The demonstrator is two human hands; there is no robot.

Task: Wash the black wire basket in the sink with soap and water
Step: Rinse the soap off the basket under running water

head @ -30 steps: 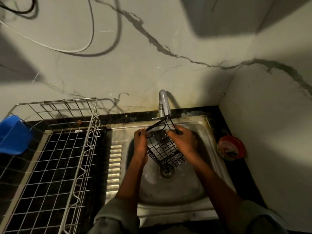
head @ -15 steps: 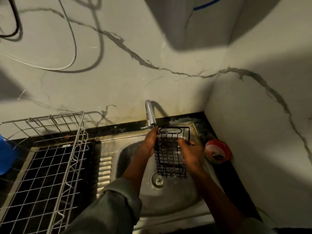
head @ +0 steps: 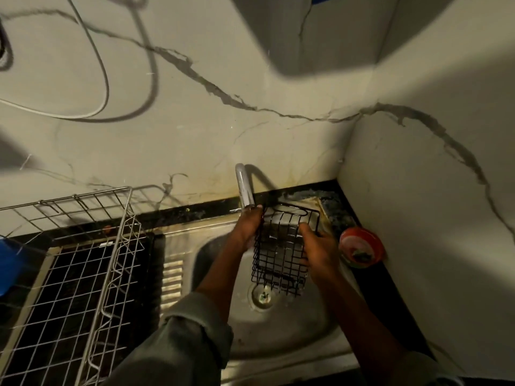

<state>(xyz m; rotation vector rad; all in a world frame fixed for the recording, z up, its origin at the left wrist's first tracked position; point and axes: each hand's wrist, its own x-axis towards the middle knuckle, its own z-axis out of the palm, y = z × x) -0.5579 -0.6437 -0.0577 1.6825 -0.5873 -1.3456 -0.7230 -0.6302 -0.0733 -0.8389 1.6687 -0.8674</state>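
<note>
The black wire basket (head: 281, 252) stands upright over the steel sink (head: 278, 330), just right of the tap (head: 243, 188). My left hand (head: 248, 227) grips its left edge near the top, fingertips close to the tap's spout. My right hand (head: 317, 252) holds its right side, fingers curled on the wires. The basket's lower end hangs above the drain (head: 262, 295). No running water or soap shows clearly.
A metal dish rack (head: 83, 274) fills the counter at left, with a blue object (head: 8, 263) at its far edge. A red round container (head: 361, 247) sits on the black counter in the right corner by the wall. Cables hang on the wall.
The basket went from tilted under the tap to upright, right of the tap. My left hand moved up to its top left edge. The view shifted left.
</note>
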